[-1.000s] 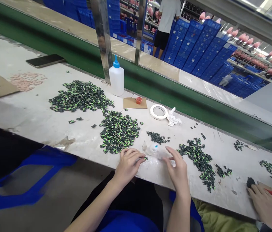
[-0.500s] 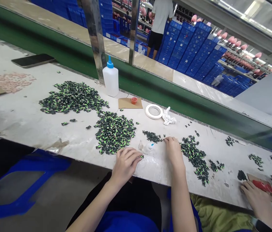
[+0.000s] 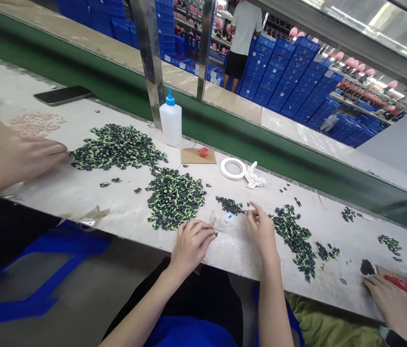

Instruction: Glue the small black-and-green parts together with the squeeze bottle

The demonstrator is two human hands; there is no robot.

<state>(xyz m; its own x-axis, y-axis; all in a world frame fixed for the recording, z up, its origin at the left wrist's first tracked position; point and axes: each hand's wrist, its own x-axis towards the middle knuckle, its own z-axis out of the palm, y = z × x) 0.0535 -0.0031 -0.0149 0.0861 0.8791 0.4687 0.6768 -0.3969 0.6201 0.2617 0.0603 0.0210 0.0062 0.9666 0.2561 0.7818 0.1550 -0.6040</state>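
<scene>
My left hand [image 3: 191, 246] is closed in a pinch on a small black-and-green piece [image 3: 216, 234] at its fingertips. Just beyond it lies a small clear bag-like item with a blue tip [image 3: 227, 220]. My right hand [image 3: 263, 232] is over the table with its index finger lifted away from the other fingers. Its fingertips are beside a small heap of tiny dark pieces [image 3: 229, 205]; nothing shows in them. A large pile of black-and-green pieces [image 3: 176, 197] lies left of my left hand, and another pile [image 3: 295, 236] spreads right of my right hand.
Along the back stand a white bottle with a blue cap [image 3: 170, 123], cardboard with a red cup [image 3: 203, 152], a tape roll [image 3: 232, 168] and crumpled tissue [image 3: 255, 176]. A phone [image 3: 63, 95] lies far left. Co-workers' hands [image 3: 32, 156] work at both sides.
My right index finger has lifted away from the small heap, opening the pinch. My left hand keeps its hold. At the left, a co-worker's hand has come into view by the far pile.
</scene>
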